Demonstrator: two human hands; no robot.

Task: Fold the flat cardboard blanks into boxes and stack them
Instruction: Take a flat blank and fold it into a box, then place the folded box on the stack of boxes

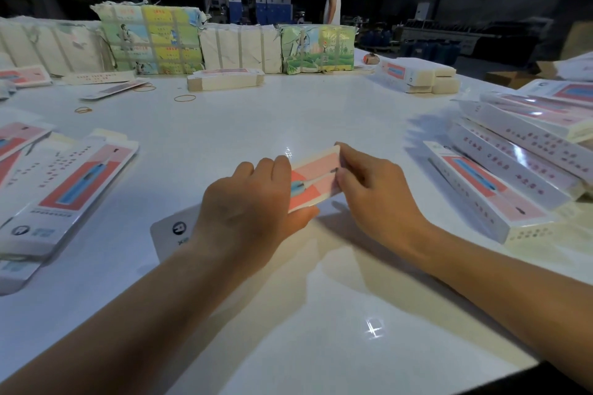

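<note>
Holding one cardboard blank (316, 178) at the middle of the table (224, 125), I have both hands on it, the piece lying diagonally with its far end raised a little. My left hand (253, 199) covers the near half, fingers curled over the top and thumb underneath, so its grip is closed round the blank; I judge this steadies the body while the end is worked. My right hand (373, 192) pinches the far end between fingertips and thumb, most likely to fold or tuck the end flap, though the flap itself is hidden behind the fingers. The near end, white with a round logo, pokes out beneath my left wrist. Flat blanks (73, 183) wait in a loose pile to my left, within easy reach for the next pick. Folded boxes (519, 157) are stacked on my right, presumably so each finished one goes straight across. Rubber bands (185, 98) lie farther back near the bundled stock (150, 38).
</note>
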